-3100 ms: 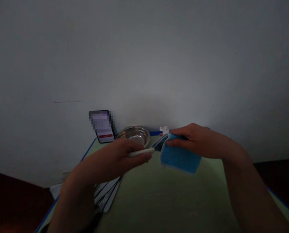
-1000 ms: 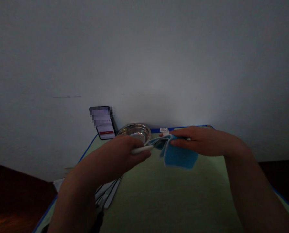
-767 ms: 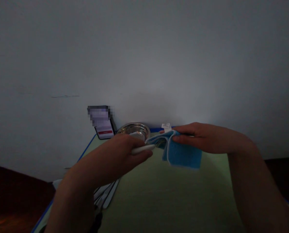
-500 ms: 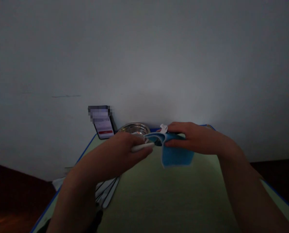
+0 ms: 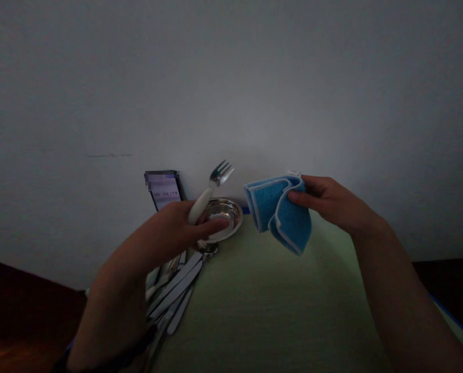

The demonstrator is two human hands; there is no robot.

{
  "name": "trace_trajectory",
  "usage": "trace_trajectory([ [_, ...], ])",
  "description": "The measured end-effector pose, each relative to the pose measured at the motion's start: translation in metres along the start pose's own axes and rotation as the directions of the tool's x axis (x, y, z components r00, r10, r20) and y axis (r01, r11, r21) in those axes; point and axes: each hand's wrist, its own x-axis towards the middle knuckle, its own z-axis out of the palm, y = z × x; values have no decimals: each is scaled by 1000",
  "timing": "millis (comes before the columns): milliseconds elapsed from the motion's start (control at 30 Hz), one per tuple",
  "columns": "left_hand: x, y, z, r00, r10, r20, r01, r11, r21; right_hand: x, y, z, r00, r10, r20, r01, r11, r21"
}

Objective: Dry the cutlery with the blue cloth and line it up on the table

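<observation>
My left hand (image 5: 185,223) is closed around the white handle of a fork (image 5: 205,199), whose metal tines point up and to the right. A folded blue cloth (image 5: 293,223) with white edging hangs from my right hand (image 5: 324,199), pinched between thumb and fingers. Cloth and fork are apart. Behind and just below my left hand stands a shiny metal bowl (image 5: 231,220), partly hidden by the fingers. Several pieces of cutlery (image 5: 181,290) lie in a bunch on the table below my left wrist, some covered by the arm.
A phone (image 5: 165,189) with a lit screen leans against the grey wall (image 5: 231,93) at the back left. The pale green table (image 5: 270,311) has a blue edge and meets the wall behind the bowl.
My hands have moved apart. The fork has come clear of the cloth and now tilts upward in my left hand. My right hand has shifted right and up with the cloth, which hangs more open.
</observation>
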Motion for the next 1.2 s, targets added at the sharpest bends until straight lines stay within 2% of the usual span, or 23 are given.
trace_trajectory([
  [100, 5, 7, 4, 994, 92, -54, -97, 991, -96, 3, 2, 8, 997, 0, 76, -13, 985, 175],
  [200, 9, 16, 12, 989, 128, -70, -137, 981, -140, 9, 2, 20, 992, -3, 126, -31, 963, 266],
  [300, 12, 17, 18, 979, 127, -158, -147, 981, -124, 14, 2, 29, 982, 34, 185, -84, 958, 274],
  [400, 12, 15, 19, 960, 124, -251, -151, 984, -91, 15, 4, 32, 966, 124, 225, -177, 956, 233],
  [500, 11, 16, 18, 964, 130, -233, -149, 986, -68, 14, 6, 31, 951, 181, 250, -244, 938, 248],
  [567, 10, 19, 16, 969, 146, -201, -160, 985, -58, 13, 6, 30, 948, 166, 270, -222, 956, 191],
  [667, 8, 26, 15, 971, 162, -175, -177, 982, -68, 12, 4, 32, 953, 125, 275, -113, 992, -59],
  [733, 6, 28, 14, 971, 162, -174, -176, 982, -68, 14, 3, 36, 958, 91, 272, -38, 980, -196],
  [833, 5, 28, 15, 969, 166, -182, -182, 981, -73, 17, 6, 40, 957, 59, 283, 23, 961, -277],
  [1033, 9, 19, 16, 971, 144, -191, -159, 985, -66, 15, 18, 24, 901, 217, 376, -120, 957, -264],
  [1200, 15, 8, 20, 972, 128, -195, -144, 987, -67, 11, 14, 14, 860, 270, 433, -204, 960, -194],
])
